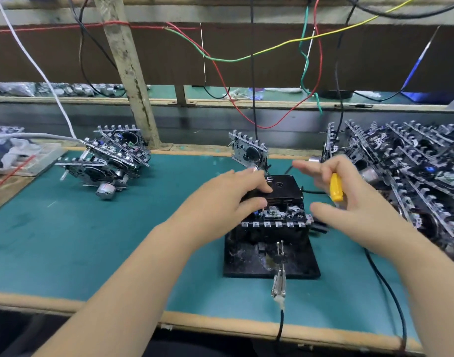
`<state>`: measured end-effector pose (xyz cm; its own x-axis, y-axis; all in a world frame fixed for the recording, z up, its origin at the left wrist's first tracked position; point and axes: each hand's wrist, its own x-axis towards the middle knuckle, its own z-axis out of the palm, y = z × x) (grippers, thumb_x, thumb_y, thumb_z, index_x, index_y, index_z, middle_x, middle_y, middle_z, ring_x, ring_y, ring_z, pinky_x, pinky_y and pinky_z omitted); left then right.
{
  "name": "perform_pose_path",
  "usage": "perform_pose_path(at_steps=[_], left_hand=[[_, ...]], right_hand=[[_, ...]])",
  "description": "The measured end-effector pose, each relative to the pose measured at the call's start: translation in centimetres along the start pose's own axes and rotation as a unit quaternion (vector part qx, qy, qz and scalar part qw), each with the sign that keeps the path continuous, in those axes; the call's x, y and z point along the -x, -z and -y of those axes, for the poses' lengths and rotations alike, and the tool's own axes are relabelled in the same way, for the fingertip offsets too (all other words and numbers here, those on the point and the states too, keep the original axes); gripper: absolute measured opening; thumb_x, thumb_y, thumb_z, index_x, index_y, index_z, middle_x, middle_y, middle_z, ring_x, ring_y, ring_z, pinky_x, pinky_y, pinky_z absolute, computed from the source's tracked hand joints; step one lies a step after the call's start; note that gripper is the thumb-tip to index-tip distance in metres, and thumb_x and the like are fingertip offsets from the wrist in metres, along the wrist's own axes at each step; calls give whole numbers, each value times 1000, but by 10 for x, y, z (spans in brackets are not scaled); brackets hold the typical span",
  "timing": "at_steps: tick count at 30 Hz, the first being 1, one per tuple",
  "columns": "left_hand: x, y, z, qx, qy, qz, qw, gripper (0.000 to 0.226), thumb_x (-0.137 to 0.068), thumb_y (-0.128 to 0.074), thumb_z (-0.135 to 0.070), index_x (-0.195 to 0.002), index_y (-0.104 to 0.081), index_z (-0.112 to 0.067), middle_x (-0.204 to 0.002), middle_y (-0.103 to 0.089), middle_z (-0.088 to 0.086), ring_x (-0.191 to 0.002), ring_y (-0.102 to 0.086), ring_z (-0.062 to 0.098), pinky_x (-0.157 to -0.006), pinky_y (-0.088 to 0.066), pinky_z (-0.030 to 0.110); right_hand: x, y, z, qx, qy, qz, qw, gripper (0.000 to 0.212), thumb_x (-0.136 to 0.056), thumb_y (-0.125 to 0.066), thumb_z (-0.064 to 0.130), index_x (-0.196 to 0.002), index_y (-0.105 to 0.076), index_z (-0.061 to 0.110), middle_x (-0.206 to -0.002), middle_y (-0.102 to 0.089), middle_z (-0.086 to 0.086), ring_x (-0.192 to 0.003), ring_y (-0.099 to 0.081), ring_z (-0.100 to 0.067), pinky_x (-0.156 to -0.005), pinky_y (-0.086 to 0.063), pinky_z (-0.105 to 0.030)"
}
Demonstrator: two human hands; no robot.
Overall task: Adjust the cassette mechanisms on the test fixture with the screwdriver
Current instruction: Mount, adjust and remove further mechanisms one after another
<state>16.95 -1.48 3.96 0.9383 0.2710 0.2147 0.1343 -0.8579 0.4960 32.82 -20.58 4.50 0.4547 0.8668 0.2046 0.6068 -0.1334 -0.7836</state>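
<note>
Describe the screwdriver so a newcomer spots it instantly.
Start at the black test fixture in the middle of the green bench mat. Just right of it, the right hand grips the screwdriver. Its bright yellow handle is the only yellow tool among grey metal mechanisms.

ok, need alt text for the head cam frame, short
A person's left hand rests on a cassette mechanism seated in a black test fixture on a green bench mat, while the right hand holds a yellow-handled screwdriver beside it. More mechanisms are piled at left and right.
</note>
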Motion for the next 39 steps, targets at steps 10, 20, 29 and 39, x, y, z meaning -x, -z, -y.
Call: perform_pose_path(at_steps=[10,20,29,39], left_hand=[[8,-9,8,4,-37,29,999,86,-83,-75,-37,-157,-34,-22,-139,-57,-24,-148,-25,-4,-119,-25,19],[10,-7,8,-5,-63,14,998,46,-85,-75,-23,-127,-58,-25,-158,-41,-3,-146,-28,5,-112,-31,30],[37,-54,-6,29,41,-66,997,88,-56,-89,-60,-126,-36,-52,-166,24,-12,-157,11,22,-118,-28,58],[30,-80,-4,176,52,-191,964,66,-64,-93,-23,-107,-53,-55,-167,-11,-18,-149,-21,-5,-103,-22,1]], right_hand=[[0,-44,-7,-56,37,-156,985,26,-94,-57,41,-85,-34,33,-91,-72,12,-104,-71,-5,-96,-49,-55],[0,-52,-17,-148,39,-172,973,24,-96,-58,32,-86,-37,29,-87,-69,13,-109,-71,-12,-102,-48,-55],[3,-54,-21,-163,50,-173,970,27,-98,-56,26,-84,-38,40,-93,-71,4,-115,-69,-10,-101,-48,-39],[8,-54,-20,-155,44,-161,974,33,-102,-55,5,-88,-35,27,-104,-75,4,-123,-63,-10,-102,-46,-39]])
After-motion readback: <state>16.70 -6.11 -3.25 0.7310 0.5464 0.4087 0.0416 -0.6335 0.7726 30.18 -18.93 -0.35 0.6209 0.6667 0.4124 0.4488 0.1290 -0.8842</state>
